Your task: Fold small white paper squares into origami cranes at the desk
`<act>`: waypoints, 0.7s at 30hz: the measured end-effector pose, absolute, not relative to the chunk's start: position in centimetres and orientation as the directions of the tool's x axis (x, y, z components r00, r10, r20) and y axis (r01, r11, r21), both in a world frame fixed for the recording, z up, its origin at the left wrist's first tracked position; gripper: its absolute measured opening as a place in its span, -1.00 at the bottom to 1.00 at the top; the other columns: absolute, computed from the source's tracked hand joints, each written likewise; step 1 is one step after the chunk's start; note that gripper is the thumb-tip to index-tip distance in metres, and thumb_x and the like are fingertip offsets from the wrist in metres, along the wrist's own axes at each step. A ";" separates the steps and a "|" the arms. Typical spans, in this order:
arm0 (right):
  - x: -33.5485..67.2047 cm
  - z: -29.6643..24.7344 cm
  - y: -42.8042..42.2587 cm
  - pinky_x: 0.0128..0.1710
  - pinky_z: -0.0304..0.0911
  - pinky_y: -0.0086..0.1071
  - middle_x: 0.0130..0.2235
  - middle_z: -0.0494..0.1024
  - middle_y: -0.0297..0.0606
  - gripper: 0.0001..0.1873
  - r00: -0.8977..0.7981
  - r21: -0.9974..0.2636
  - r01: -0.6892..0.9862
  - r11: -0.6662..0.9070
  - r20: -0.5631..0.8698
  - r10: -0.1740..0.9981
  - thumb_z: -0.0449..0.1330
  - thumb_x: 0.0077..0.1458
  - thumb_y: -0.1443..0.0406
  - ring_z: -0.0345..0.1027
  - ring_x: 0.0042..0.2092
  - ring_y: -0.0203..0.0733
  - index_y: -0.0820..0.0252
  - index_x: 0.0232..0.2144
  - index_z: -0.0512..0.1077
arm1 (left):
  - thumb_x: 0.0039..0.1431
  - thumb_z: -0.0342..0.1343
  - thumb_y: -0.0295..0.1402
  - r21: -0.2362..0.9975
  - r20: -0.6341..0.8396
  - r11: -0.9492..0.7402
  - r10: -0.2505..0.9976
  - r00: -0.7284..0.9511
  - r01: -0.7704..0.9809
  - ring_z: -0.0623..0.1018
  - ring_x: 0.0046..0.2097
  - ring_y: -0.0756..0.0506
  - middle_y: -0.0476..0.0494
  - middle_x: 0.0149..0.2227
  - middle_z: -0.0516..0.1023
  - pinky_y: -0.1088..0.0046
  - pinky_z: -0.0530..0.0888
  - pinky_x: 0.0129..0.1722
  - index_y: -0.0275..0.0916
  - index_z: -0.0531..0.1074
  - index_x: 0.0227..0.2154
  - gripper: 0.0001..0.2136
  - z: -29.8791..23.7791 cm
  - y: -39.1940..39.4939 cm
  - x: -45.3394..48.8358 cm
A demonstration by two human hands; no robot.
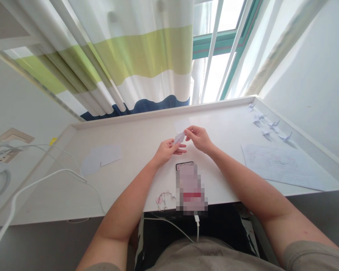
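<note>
Steadying folded paper (179, 138) over the tabletop (141, 137)

L hand (165, 152) holds the piece thumb vs. fingers, prob. to brace it while R hand (199, 138) pinches its upper tip. It's mid-tabletop, btwn near & far edges. Phone (190, 186) lies at the near edge, screen up, prob. for easy viewing. Small folded figures (271, 126) sit nr the far right corner, apparently parked clear of the elbows.

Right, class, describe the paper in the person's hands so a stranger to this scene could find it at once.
Find the white desk before the striped curtain, then the phone at its front edge. Just beyond the phone, two hands hold a small, pointed folded paper. Unlike the flat sheets at left and the folded pieces at far right, only this one is held.
</note>
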State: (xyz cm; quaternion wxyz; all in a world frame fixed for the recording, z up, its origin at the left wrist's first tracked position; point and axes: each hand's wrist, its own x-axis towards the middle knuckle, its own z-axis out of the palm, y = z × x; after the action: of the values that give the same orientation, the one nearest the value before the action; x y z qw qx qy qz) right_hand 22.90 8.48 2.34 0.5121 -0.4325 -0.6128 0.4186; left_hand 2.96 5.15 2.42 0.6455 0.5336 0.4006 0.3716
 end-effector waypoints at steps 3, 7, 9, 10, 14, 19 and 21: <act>22.8 2.2 8.4 -0.28 0.43 -0.25 -0.37 0.58 -0.27 -0.51 -0.211 -0.972 0.033 0.231 0.220 0.953 0.37 0.11 -0.14 0.49 -0.35 -0.20 0.17 -0.31 0.51 | 0.27 0.31 -0.02 0.989 -0.108 0.141 0.909 0.402 -0.053 0.75 -0.24 -0.16 -0.41 -0.05 0.71 0.28 0.64 -0.14 -0.36 0.52 -0.06 -0.55 2.4 5.2 2.9; 22.5 2.1 8.0 -0.21 0.42 -0.25 -0.34 0.63 -0.24 -0.54 -0.380 -0.971 0.034 0.236 0.205 0.902 0.37 0.13 -0.10 0.50 -0.28 -0.18 0.19 -0.33 0.58 | 0.22 0.34 0.02 0.984 -0.079 0.138 0.901 0.426 -0.111 0.75 -0.24 -0.18 -0.42 -0.05 0.71 0.31 0.61 -0.16 -0.37 0.57 -0.07 -0.51 2.5 5.4 2.9; 22.5 2.1 7.9 -0.17 0.42 -0.24 -0.31 0.67 -0.23 -0.58 -0.347 -0.966 0.038 0.255 0.227 0.910 0.36 0.15 -0.07 0.52 -0.25 -0.17 0.17 -0.32 0.62 | 0.27 0.25 0.10 0.967 -0.088 0.185 0.887 0.454 -0.175 0.75 -0.22 -0.22 -0.44 -0.04 0.71 0.26 0.61 -0.13 -0.37 0.58 -0.06 -0.46 2.6 5.5 2.8; 22.5 2.2 7.8 -0.15 0.42 -0.23 -0.29 0.68 -0.22 -0.60 -0.327 -0.966 0.032 0.258 0.234 0.916 0.36 0.15 -0.06 0.52 -0.24 -0.16 0.16 -0.30 0.63 | 0.31 0.17 0.15 0.954 -0.094 0.214 0.879 0.468 -0.209 0.75 -0.20 -0.25 -0.46 -0.05 0.71 0.22 0.61 -0.11 -0.38 0.59 -0.06 -0.42 2.7 5.6 2.7; 22.7 2.6 7.8 -0.19 0.43 -0.25 -0.31 0.69 -0.22 -0.66 -0.312 -0.973 0.009 0.232 0.217 0.925 0.39 0.13 0.00 0.52 -0.27 -0.17 0.16 -0.32 0.65 | 0.34 0.11 0.15 0.943 -0.098 0.239 0.863 0.495 -0.230 0.75 -0.18 -0.29 -0.48 -0.02 0.70 0.16 0.60 -0.07 -0.39 0.60 -0.06 -0.40 2.7 5.7 2.3; 22.7 3.2 7.6 -0.33 0.41 -0.30 -0.42 0.64 -0.26 -0.62 -0.282 -0.978 -0.020 0.210 0.207 0.937 0.42 0.06 -0.01 0.47 -0.39 -0.22 0.19 -0.40 0.62 | 0.29 0.26 0.07 0.967 -0.080 0.188 0.867 0.493 -0.174 0.75 -0.18 -0.22 -0.46 0.05 0.68 0.20 0.60 -0.05 -0.35 0.60 -0.01 -0.47 2.5 5.4 2.3; 22.6 3.3 7.5 -0.35 0.41 -0.30 -0.43 0.63 -0.26 -0.60 -0.270 -0.976 -0.016 0.218 0.215 0.939 0.43 0.05 -0.03 0.46 -0.41 -0.22 0.19 -0.43 0.60 | 0.24 0.30 0.07 0.963 -0.088 0.201 0.863 0.498 -0.177 0.75 -0.18 -0.20 -0.43 0.05 0.68 0.22 0.61 -0.05 -0.33 0.61 -0.03 -0.48 2.5 5.4 2.3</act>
State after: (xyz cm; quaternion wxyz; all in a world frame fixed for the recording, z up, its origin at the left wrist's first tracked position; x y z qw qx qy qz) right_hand 22.63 7.48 3.35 0.4755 -0.3726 -0.6189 0.5020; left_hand 2.32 5.39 2.48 0.6986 0.5110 0.3353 0.3721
